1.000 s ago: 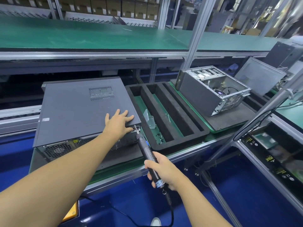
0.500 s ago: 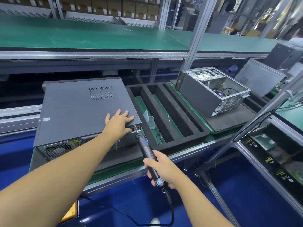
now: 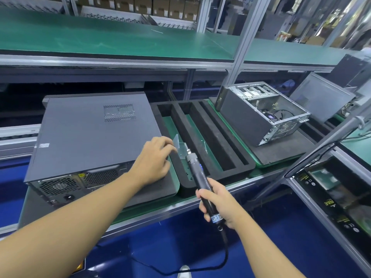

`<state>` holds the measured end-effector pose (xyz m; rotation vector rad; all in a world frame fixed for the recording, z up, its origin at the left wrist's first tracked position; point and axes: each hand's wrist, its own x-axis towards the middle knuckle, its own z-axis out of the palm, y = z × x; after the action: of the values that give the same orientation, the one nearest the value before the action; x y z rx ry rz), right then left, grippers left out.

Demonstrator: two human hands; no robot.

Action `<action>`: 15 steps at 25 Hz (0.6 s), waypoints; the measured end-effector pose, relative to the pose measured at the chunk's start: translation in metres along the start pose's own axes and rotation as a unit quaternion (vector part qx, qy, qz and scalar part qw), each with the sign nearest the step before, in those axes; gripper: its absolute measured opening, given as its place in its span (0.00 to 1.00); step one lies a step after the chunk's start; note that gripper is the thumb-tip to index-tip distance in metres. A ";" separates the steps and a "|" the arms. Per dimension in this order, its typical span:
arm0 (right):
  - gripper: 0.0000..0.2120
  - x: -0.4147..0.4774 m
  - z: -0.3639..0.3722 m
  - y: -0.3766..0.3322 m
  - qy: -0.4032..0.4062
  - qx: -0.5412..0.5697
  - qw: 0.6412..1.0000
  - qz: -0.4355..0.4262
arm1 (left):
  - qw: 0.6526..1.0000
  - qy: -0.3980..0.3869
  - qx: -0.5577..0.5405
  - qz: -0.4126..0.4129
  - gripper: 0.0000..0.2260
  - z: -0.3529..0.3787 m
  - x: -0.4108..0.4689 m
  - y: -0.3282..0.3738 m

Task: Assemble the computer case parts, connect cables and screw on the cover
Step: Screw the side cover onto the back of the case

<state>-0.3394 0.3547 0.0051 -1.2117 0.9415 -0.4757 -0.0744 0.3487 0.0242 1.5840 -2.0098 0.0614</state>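
Closed case: the gray computer case lies flat on a black foam pad at the left part of the green table. Its cover is on. The side with the vent holes faces the person and is close to the front edge of the table.

Left hand: the left hand is over the right near corner of the closed case, with the fingers bent down past the right edge. I cannot tell whether they pinch anything.

Right hand: the right hand is wrapped around the lower part of the black screwdriver, just in front of the table's front edge.

Screwdriver: it is tilted, with the tip up and away from the person. The tip is just beside the fingertips of the left hand and the right edge of the case. Its cable hangs down over the blue floor.

Tray: a black foam tray with 3 long slots lies just right of the closed case, with only a narrow gap between them. A small clear plastic piece stands in the left slot, just beside the screwdriver tip.

Open case: a second case, without cover, stands right of the tray, well apart from both hands.

Loose panel: a gray panel leans behind the open case, at the far right.

Limits around: 1 slanted metal pole crosses to the right of the right arm. A green upper shelf runs above and behind both cases.
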 end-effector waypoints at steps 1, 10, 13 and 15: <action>0.11 0.006 -0.012 -0.003 0.010 0.010 1.000 -0.006 | 0.999 -0.026 -0.038 0.013 0.13 0.006 0.008 0.012; 0.16 0.096 -0.132 0.010 0.030 0.046 0.998 0.021 | 0.921 -0.277 -0.073 -0.263 0.15 0.144 0.093 0.028; 0.16 0.119 -0.153 0.023 0.023 0.038 0.998 0.042 | 0.892 -0.382 0.103 -0.217 0.12 0.185 0.100 0.011; 0.13 0.135 -0.164 0.029 0.015 0.031 0.998 0.046 | 0.868 -0.419 0.183 -0.193 0.09 0.210 0.105 0.002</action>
<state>-0.4032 0.1683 -0.0790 -1.1028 0.9960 -0.4477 -0.1754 0.1781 -0.1023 2.5530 -2.3145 -0.5169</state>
